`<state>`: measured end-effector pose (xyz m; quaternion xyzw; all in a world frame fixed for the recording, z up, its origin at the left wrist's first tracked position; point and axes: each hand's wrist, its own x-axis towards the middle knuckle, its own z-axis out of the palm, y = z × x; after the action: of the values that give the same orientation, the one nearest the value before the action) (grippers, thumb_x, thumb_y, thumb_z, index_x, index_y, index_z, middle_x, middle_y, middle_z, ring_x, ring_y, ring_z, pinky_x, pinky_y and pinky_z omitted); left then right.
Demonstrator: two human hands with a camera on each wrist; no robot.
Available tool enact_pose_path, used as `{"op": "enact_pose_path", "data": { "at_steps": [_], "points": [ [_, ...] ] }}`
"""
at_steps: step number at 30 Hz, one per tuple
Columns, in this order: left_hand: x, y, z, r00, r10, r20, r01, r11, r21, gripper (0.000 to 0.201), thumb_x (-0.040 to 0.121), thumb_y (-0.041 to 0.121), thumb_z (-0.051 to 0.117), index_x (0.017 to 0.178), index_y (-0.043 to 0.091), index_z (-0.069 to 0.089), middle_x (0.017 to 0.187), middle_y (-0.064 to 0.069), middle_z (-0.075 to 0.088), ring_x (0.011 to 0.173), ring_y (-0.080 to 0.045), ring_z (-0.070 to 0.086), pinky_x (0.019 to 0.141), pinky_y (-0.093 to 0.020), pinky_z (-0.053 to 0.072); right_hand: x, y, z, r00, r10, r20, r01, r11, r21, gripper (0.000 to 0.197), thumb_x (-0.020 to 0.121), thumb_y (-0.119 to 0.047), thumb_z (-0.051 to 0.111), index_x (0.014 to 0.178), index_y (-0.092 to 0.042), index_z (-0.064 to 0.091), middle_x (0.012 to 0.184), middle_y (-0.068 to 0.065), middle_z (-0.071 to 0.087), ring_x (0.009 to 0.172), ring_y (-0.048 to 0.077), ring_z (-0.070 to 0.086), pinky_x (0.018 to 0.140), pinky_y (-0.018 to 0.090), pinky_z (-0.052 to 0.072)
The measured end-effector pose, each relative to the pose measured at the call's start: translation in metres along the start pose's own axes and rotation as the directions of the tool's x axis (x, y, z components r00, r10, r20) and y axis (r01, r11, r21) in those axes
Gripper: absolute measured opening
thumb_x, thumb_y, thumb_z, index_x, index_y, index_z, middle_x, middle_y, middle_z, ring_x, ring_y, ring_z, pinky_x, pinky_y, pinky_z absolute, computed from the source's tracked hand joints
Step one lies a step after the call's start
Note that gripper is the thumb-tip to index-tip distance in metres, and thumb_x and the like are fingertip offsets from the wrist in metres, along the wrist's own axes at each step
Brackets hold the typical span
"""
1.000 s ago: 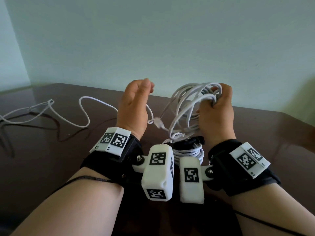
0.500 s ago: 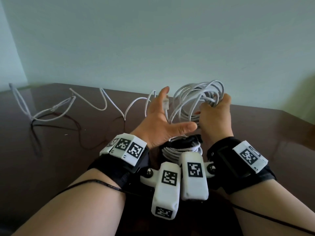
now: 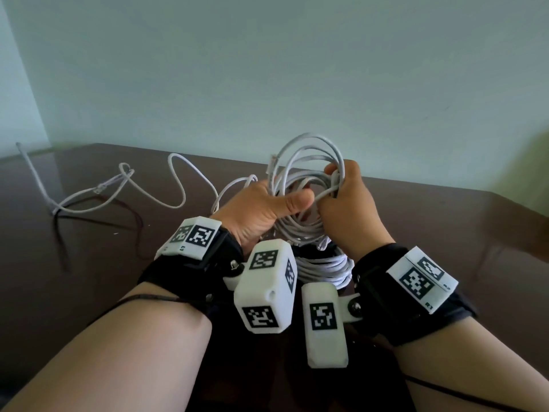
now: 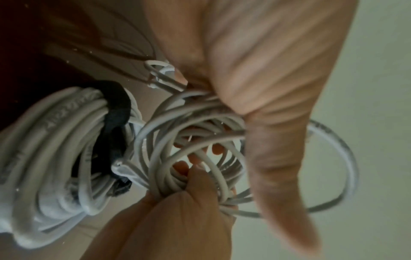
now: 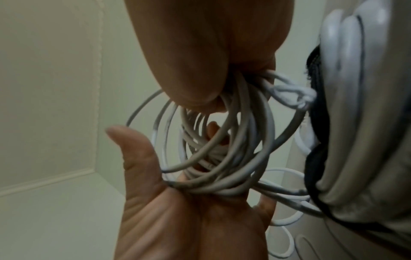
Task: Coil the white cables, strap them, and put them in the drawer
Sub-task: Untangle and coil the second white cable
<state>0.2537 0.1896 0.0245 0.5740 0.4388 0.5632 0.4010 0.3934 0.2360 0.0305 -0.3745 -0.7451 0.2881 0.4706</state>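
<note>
Right hand (image 3: 346, 212) clamped on the springy white coil (image 3: 309, 162), left hand (image 3: 261, 209) curled through the loops, light, slippery strands likely best pinched together where bunched.

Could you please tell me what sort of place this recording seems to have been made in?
Probably a plain room in a home or office, not a workshop. A glossy dark brown table stands against a bare pale green wall, and only white cable lies across it, beside a strapped coil. No drawer is in view.
</note>
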Motion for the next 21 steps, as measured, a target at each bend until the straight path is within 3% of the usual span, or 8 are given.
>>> {"op": "enact_pose_path", "data": {
  "at_steps": [2,5,7,10,13,17,19,21],
  "points": [
    [0.0012,-0.0019,0.0005,0.999,-0.016,-0.040,0.020,0.994,0.109,0.059,0.056,0.036,0.082,0.105,0.005,0.068,0.092,-0.002,0.075,0.086,-0.013,0.071,0.077,-0.022,0.052,0.0007,0.0008,-0.0008,1.000,-0.001,-0.003,0.001,1.000,-0.014,0.030,0.087,-0.001,0.047,0.107,-0.022,0.037,0.082,-0.001,0.056,0.067,0.009,0.054,0.044,0.008,0.040],
    [0.0042,-0.0056,-0.0028,0.991,-0.062,-0.120,0.063,0.998,0.000,0.052,0.056,0.021,0.087,0.098,-0.004,0.068,0.086,-0.013,0.074,0.082,-0.028,0.070,0.087,-0.040,0.054,0.0014,-0.0007,0.0006,1.000,0.005,0.005,-0.004,1.000,-0.013,0.031,0.086,-0.004,0.053,0.106,-0.024,0.039,0.082,-0.001,0.057,0.067,0.012,0.055,0.048,0.013,0.042],
    [0.0035,-0.0043,-0.0027,0.986,-0.099,-0.130,0.088,0.992,-0.088,0.036,0.059,0.012,0.076,0.087,-0.010,0.067,0.072,-0.016,0.068,0.069,-0.029,0.065,0.078,-0.040,0.052,0.0009,-0.0019,0.0016,1.000,-0.010,-0.004,0.009,0.999,-0.035,0.029,0.084,-0.008,0.058,0.103,-0.023,0.042,0.083,-0.002,0.059,0.068,0.012,0.057,0.051,0.014,0.044],
    [0.0009,-0.0021,-0.0010,0.984,-0.131,-0.120,0.091,0.951,-0.295,0.007,0.072,-0.001,0.062,0.072,-0.008,0.063,0.055,-0.013,0.060,0.050,-0.022,0.059,0.057,-0.028,0.052,-0.0009,-0.0042,0.0001,0.999,-0.031,-0.022,0.029,0.997,-0.073,0.026,0.084,-0.020,0.064,0.102,-0.024,0.045,0.083,-0.007,0.060,0.067,0.003,0.056,0.052,0.008,0.042],
    [0.0008,-0.0014,-0.0023,0.985,-0.124,-0.121,0.048,0.866,-0.497,0.008,0.078,0.000,0.059,0.070,0.003,0.060,0.053,-0.006,0.055,0.046,-0.015,0.055,0.052,-0.024,0.051,-0.0020,-0.0038,-0.0007,0.998,0.025,0.066,-0.013,0.984,-0.179,0.029,0.087,-0.041,0.060,0.107,-0.025,0.045,0.087,-0.012,0.059,0.072,-0.004,0.055,0.052,0.010,0.039],
    [0.0004,0.0006,-0.0071,0.987,-0.130,-0.094,0.043,0.777,-0.628,0.010,0.074,0.002,0.056,0.078,0.011,0.054,0.051,0.000,0.045,0.046,-0.011,0.046,0.055,-0.025,0.047,-0.0026,0.0004,0.0022,0.968,0.138,0.207,-0.092,0.972,-0.218,0.044,0.091,-0.053,0.048,0.119,-0.019,0.044,0.093,-0.006,0.061,0.082,0.007,0.059,0.061,0.018,0.039],
    [0.0023,-0.0021,-0.0063,0.977,-0.154,-0.150,0.036,0.807,-0.590,0.010,0.080,0.002,0.054,0.081,0.012,0.056,0.049,0.000,0.042,0.048,-0.012,0.043,0.057,-0.026,0.040,-0.0030,0.0001,0.0029,0.979,0.124,0.164,-0.090,0.976,-0.200,0.053,0.090,-0.051,0.052,0.130,-0.019,0.037,0.098,-0.007,0.060,0.085,0.006,0.059,0.065,0.019,0.042],
    [0.0044,-0.0038,-0.0046,0.961,-0.174,-0.217,0.022,0.826,-0.564,0.011,0.083,0.002,0.053,0.083,0.011,0.059,0.050,-0.001,0.045,0.048,-0.013,0.044,0.055,-0.025,0.040,-0.0008,0.0011,0.0015,0.997,0.057,0.057,-0.047,0.985,-0.165,0.069,0.087,-0.048,0.058,0.141,-0.022,0.025,0.120,0.000,0.057,0.103,0.015,0.058,0.083,0.028,0.047]
  ]
}}
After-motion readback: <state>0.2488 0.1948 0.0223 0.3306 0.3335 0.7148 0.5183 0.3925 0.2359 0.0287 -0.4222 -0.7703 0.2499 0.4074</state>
